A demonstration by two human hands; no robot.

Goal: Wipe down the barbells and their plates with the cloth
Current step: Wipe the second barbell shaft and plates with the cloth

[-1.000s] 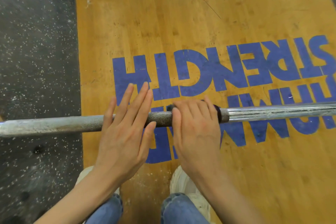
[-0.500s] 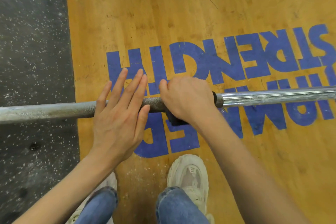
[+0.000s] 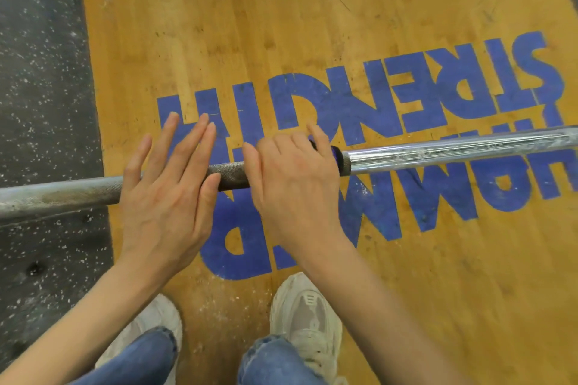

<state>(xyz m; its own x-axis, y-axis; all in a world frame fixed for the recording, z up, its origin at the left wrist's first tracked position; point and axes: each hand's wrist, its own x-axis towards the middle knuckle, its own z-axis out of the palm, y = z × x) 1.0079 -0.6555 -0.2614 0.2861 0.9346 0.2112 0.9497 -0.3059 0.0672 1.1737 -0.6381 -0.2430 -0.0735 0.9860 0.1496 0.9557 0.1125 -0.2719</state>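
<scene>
Knurled steel runs under both hands: the barbell shaft (image 3: 72, 194) lies across the wooden lifting platform (image 3: 250, 25), its left part reaching over the speckled rubber floor (image 3: 37, 72), its right part turning into a smooth chrome section (image 3: 453, 151). The right hand (image 3: 294, 184) curls over the shaft just left of that chrome section, gripping a dark cloth (image 3: 339, 161) wrapped round the bar; only a purple-edged strip of cloth shows past the knuckles. The left hand (image 3: 162, 191) lies flat on the shaft just left of the right hand, fingers straight and spread, pressing rather than grasping.

The main risk, as I judge it, is the bar rolling. A flat palm steadies it only by friction, so a firm wiping stroke could spin the shaft towards the two pale sneakers (image 3: 305, 312) close beneath it. The cloth could also snag on the rough knurl and bunch under the palm, leaving patches unwiped. No plates are in view, so their condition cannot be told.
</scene>
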